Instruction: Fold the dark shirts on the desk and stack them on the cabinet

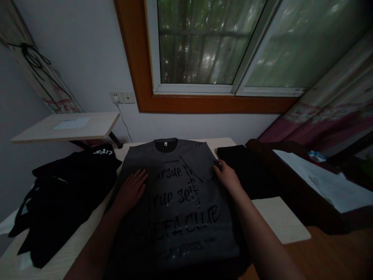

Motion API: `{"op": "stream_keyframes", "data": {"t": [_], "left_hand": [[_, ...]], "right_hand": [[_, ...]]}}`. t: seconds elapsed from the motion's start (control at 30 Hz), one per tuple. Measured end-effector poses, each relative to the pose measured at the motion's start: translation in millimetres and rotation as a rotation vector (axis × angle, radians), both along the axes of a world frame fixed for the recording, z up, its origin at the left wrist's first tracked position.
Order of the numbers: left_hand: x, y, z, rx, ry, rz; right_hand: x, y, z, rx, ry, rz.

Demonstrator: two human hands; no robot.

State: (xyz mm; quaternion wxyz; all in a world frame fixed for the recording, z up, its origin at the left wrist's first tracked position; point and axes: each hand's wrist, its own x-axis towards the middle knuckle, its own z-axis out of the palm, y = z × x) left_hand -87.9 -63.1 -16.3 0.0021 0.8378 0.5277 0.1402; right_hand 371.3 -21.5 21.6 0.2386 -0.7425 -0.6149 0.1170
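Note:
A dark grey T-shirt (180, 202) with black lettering lies front up on the pale table. Its neckline points toward the window, and the sleeve on the right is folded in over the chest. My left hand (132, 188) rests flat on the left side of the shirt, fingers stretched out. At the right edge of the shirt, my right hand (226, 174) has its thumb and fingers closed on the fabric by the folded sleeve. The lower end of the shirt is in deep shadow.
A heap of black clothes (72, 194) lies on the left of the table (279, 217), below a small raised shelf (101, 124). Folded black cloth (250, 171) sits to the right. Beyond it stands dark furniture with a pale sheet (323, 182). A wall and window (201, 46) close off the back.

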Motion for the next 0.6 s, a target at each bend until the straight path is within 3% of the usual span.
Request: {"op": "stream_keyframes", "data": {"t": [0.23,0.37,0.47,0.53,0.6], "left_hand": [[25.8,3.9,27.0,-0.033,-0.258,-0.045],[68.4,25.7,40.3,-0.276,-0.629,-0.039],[104.8,52.8,41.3,-0.591,-0.982,0.050],[124.1,70.9,39.2,-0.661,-1.098,0.160],[136.6,85.8,36.2,-0.623,-1.088,0.216]], "right_hand": [[-50.1,-17.2,29.5,0.207,-0.055,0.220],[-98.7,-41.3,41.5,0.095,-0.265,0.421],[-128.1,-56.8,44.9,0.006,-0.413,0.581],[-140.0,-63.4,45.7,-0.014,-0.471,0.667],[-146.1,-66.8,45.7,-0.015,-0.508,0.726]]}}
